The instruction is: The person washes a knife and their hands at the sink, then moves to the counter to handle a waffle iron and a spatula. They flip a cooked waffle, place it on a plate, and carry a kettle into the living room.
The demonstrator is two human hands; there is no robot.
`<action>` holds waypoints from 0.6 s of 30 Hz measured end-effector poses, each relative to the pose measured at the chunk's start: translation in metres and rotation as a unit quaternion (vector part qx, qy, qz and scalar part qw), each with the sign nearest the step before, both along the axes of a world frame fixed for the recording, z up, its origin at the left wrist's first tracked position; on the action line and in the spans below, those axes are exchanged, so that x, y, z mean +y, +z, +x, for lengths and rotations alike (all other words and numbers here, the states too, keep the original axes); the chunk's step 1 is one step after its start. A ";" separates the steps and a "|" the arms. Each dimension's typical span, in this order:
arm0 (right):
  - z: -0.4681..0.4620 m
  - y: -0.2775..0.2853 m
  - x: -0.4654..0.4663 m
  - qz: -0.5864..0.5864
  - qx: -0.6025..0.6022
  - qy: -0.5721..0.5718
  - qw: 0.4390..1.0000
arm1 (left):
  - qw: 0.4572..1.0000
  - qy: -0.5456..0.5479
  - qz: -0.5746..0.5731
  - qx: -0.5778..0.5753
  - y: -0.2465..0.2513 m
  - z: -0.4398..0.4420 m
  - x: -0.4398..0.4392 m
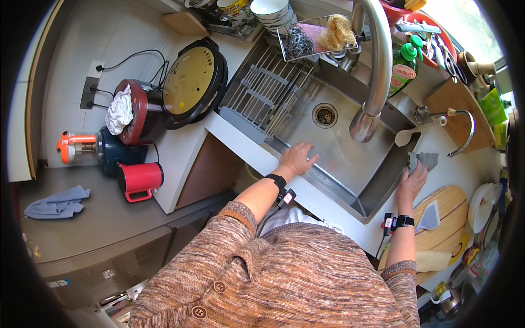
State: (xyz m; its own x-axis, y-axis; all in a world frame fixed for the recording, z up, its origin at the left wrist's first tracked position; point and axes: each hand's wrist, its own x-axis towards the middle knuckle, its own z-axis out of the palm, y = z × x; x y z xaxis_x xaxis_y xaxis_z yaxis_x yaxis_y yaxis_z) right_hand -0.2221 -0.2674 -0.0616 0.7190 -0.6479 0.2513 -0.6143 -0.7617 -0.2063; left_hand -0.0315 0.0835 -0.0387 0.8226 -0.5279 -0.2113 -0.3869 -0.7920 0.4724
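Observation:
My right hand (413,180) grips a grey-green cloth (425,160) on the white counter, just right of the sink. Over the sink's front edge is my left hand (298,157), fingers spread, nothing in it. The stainless steel sink (328,151) has a round drain strainer (325,115) in its floor. A roll-out metal drying rack (268,88) lies across the sink's left side. Above the basin arches a large faucet (374,82). A white spoon (414,133) rests near the sink's right rim, behind the cloth.
A round wooden cutting board (445,205) bearing a spatula (430,216) lies right of my right arm. Behind the sink stand a green soap bottle (402,74) and a wire basket (316,37) of scrubbers. An electric griddle (192,82) and a red kettle (141,180) are at left.

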 end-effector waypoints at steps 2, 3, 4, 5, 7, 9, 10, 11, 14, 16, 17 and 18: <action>-0.003 -0.004 -0.002 -0.025 -0.019 0.009 0.999 | 1.000 0.007 -0.012 -0.006 0.001 -0.002 0.000; -0.005 -0.006 -0.003 -0.010 -0.010 0.008 1.000 | 1.000 0.011 -0.015 -0.009 0.001 -0.003 0.000; -0.007 -0.007 -0.004 -0.009 -0.011 0.015 1.000 | 1.000 0.007 -0.020 0.004 -0.001 -0.004 0.001; -0.009 -0.006 -0.006 -0.023 -0.020 0.030 0.999 | 1.000 0.007 -0.021 0.014 -0.003 -0.004 0.003; -0.011 0.002 -0.008 0.028 0.003 0.019 0.999 | 0.999 0.011 -0.032 0.025 -0.009 -0.002 0.005; -0.009 0.016 -0.001 0.064 0.021 0.037 0.997 | 0.998 0.031 -0.051 0.014 -0.014 -0.001 0.005; -0.003 0.025 0.007 0.199 -0.051 0.033 0.978 | 0.997 0.029 -0.071 0.000 -0.014 0.000 0.003; 0.002 0.036 0.016 0.337 -0.098 0.012 0.936 | 0.990 0.035 -0.138 -0.003 -0.014 0.001 -0.002; 0.016 0.073 0.059 0.545 -0.160 0.027 0.822 | 0.926 0.072 -0.305 0.211 -0.005 -0.015 -0.051; 0.031 0.088 0.094 0.626 -0.195 0.075 0.751 | 0.775 0.058 -0.431 0.460 0.013 -0.038 -0.090; 0.038 0.092 0.108 0.680 -0.205 0.089 0.699 | 0.689 0.055 -0.470 0.549 0.021 -0.051 -0.104; 0.047 0.091 0.127 0.683 -0.246 0.101 0.680 | 0.702 0.030 -0.524 0.481 0.030 -0.059 -0.121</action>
